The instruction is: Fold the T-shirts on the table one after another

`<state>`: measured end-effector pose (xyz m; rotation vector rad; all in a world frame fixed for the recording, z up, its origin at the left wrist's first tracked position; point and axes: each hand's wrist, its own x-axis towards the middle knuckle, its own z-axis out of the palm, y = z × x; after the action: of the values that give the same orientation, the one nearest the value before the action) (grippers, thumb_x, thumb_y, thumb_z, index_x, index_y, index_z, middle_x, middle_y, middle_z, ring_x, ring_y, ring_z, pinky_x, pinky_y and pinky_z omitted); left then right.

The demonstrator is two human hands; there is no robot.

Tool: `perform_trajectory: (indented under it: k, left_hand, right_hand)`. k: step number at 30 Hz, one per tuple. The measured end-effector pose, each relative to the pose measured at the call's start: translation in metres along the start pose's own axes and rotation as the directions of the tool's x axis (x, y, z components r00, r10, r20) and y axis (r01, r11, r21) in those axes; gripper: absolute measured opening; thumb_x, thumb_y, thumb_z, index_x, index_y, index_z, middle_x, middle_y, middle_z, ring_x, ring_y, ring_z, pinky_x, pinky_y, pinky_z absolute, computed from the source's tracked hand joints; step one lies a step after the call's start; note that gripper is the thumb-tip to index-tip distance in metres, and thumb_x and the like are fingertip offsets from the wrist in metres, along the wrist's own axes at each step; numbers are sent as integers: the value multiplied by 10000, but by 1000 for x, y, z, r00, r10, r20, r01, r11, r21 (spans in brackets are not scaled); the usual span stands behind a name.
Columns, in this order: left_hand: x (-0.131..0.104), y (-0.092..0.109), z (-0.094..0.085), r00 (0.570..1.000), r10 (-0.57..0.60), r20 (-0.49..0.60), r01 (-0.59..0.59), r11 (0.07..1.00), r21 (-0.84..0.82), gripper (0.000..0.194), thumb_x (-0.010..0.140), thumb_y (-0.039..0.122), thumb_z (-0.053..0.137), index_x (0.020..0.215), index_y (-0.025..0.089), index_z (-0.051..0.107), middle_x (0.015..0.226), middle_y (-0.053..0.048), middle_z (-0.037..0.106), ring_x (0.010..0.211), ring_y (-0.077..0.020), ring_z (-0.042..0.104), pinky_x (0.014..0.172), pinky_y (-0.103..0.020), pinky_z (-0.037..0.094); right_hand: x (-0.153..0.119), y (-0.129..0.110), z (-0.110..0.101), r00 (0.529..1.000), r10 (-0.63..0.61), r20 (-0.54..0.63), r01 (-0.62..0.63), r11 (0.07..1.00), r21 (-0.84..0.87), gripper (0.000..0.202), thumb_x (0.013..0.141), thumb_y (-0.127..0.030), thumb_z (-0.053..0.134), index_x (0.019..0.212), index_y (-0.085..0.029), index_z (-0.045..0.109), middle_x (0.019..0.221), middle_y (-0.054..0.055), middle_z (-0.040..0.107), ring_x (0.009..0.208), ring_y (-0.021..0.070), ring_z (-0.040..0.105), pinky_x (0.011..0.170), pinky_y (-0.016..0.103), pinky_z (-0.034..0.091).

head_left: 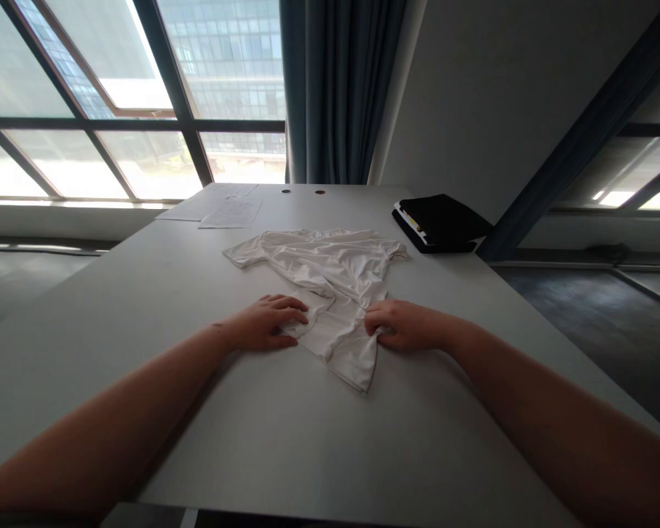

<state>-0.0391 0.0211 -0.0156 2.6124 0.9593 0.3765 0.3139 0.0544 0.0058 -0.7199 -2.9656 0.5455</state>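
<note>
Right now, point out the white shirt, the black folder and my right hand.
White shirt [335, 265]: head view, on the wrinkled middle of its cloth.
Black folder [446, 218]: head view, on its top cover.
Right hand [400, 323]: head view, on the back of the hand.

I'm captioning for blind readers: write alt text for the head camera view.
A person's bare left hand and right hand touch opposite edges of a crumpled white short-sleeved cloth garment on a flat white table. Farther back lie white paper sheets at left and a black folder at right; behind are a dark-framed glass window and a blue-grey fabric curtain.
</note>
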Motion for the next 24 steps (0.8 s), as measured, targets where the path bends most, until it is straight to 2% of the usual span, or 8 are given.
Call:
perform_trajectory:
  k: [5, 8, 10, 12, 15, 18, 20, 24]
  left_hand:
    - [1, 2, -5, 988, -136, -71, 146, 976, 162, 207, 984, 298, 510, 1035, 241, 702, 1074, -81, 730, 969, -239, 686, 922, -367, 519]
    - [-2, 19, -15, 971, -233, -52, 228, 970, -86, 189, 971, 381, 567, 927, 218, 654, 815, -26, 689, 730, -182, 645, 707, -294, 512]
    - [-6, 27, -25, 968, -220, 123, 250, 891, -380, 304, 967, 495, 611, 877, 205, 621, 710, 1, 642, 637, -153, 607, 611, -256, 488]
    - [-11, 28, -34, 931, -80, 356, 293, 746, -598, 395, 939, 584, 664, 867, 198, 618, 695, -6, 656, 623, -153, 623, 588, -249, 496]
    - [-13, 25, -41, 848, 82, 523, 360, 636, -683, 457, 922, 646, 679, 863, 195, 633, 703, -38, 699, 624, -169, 655, 578, -254, 502]
    - [-9, 28, -40, 936, -17, 350, 241, 757, -607, 419, 955, 614, 651, 911, 198, 677, 839, -63, 742, 726, -178, 675, 645, -266, 528]
    - [-5, 38, -36, 982, -13, 189, 100, 882, -460, 329, 939, 531, 709, 1052, 223, 727, 1108, -90, 751, 969, -217, 693, 839, -310, 558]
    - [-9, 69, -22, 967, 142, 210, -87, 964, -251, 466, 794, 465, 880, 1215, 323, 742, 1295, -65, 700, 1206, -284, 640, 1101, -380, 463]
  right_hand:
    - [-16, 14, -21, 999, 37, 4, -37, 999, -29, 127, 764, -79, 624, 703, -190, 616, 867, 38, 655, 872, 176, 604, 811, 278, 457]
    - [-24, 13, -30, 997, 33, -64, -34, 999, -12, 121, 763, -93, 647, 743, -209, 673, 1198, 69, 686, 1144, 239, 628, 986, 346, 494]
    - [-27, 5, -31, 993, 50, -104, -50, 999, 6, 214, 785, -97, 633, 895, -242, 746, 1375, 53, 641, 1286, 265, 593, 1091, 389, 479]
    - [-24, -10, -26, 992, 46, -120, -44, 999, 16, 387, 838, -98, 590, 1133, -285, 757, 1444, 38, 614, 1368, 262, 553, 1163, 411, 444]
    - [-12, -39, -12, 999, -46, -28, 47, 999, 22, 508, 897, -121, 576, 1352, -317, 685, 1439, 44, 621, 1332, 237, 585, 1144, 383, 458]
    - [0, -60, 0, 994, -86, 64, 87, 996, -20, 537, 864, -100, 625, 1355, -311, 684, 1273, 66, 682, 1096, 210, 673, 967, 322, 517]
    - [3, -65, 2, 994, -55, 93, 62, 996, -65, 506, 827, -79, 649, 1281, -294, 710, 1119, 61, 705, 973, 200, 672, 851, 290, 505]
    - [-7, -62, -3, 992, 42, 122, -29, 994, -103, 309, 807, -63, 635, 1038, -248, 726, 914, 34, 702, 833, 182, 641, 734, 264, 446]
